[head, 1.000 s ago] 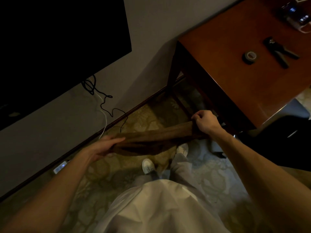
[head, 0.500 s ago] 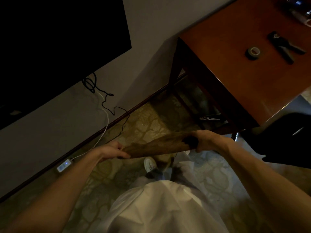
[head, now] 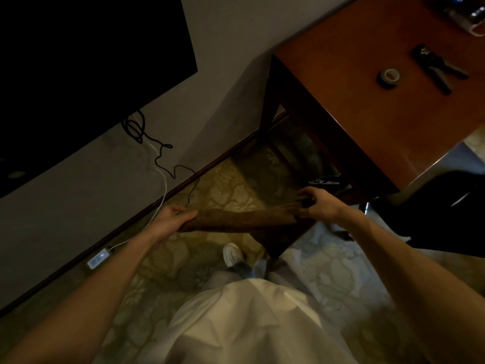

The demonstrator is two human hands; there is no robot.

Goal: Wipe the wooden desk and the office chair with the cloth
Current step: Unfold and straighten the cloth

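Note:
A brown cloth (head: 246, 222) is stretched between my two hands above the patterned carpet, with a dark fold hanging below its right part. My left hand (head: 172, 219) pinches the cloth's left end. My right hand (head: 319, 203) grips the right end, fingers curled round it. The wooden desk (head: 367, 122) stands at the upper right, its near corner just beyond my right hand. The black office chair (head: 441, 206) shows at the right edge, partly hidden by my right forearm.
A roll of tape (head: 389, 78), black pliers (head: 437, 68) and a device (head: 467, 11) at the far corner lie on the desk. A dark TV screen (head: 78, 67) hangs on the wall at the left. Cables (head: 160, 156) trail to a small adapter (head: 98, 258) by the skirting board.
The cloth has been pulled out longer and flatter between my hands. My right hand has moved a little away from the desk corner, and a fold now hangs down.

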